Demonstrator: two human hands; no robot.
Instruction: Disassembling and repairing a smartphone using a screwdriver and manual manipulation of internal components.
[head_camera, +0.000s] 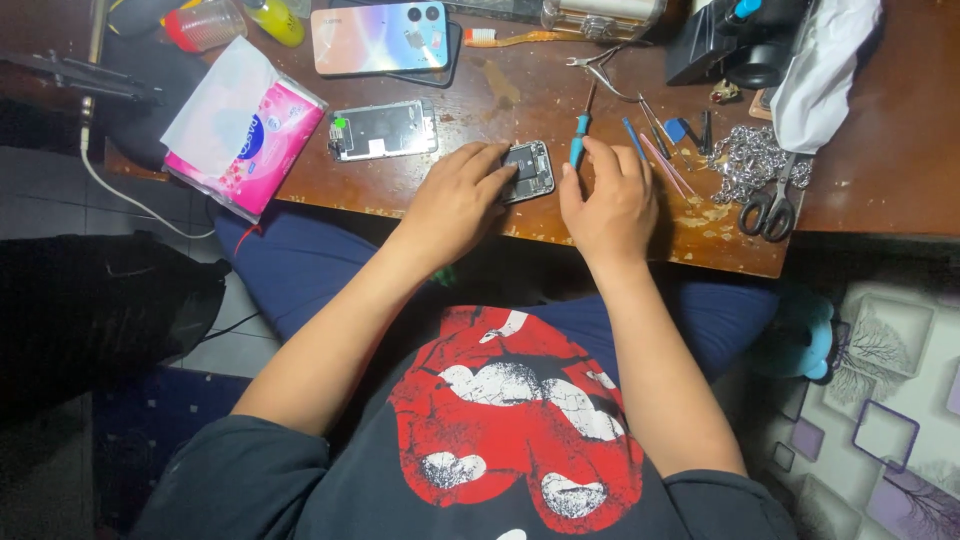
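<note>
Head camera looked down past a black shirt with a red print (515, 420) to the worn wooden table (860, 180). At its near edge the left hand (455, 200) lay with fingers spread flat over the edge of a small opened phone body (530, 170), pinning rather than pinching it. Just beside it the right hand (608, 195) rested loosely curled and held nothing, fingertips near a blue-handled screwdriver (579, 140). That phone body looked light, stiff and fragile (exposed parts inside), best held by its side rails. Farther off lay a second opened phone (385, 130), a pink tissue pack (245, 130), scissors (768, 210) and a chain (750, 160).
</note>
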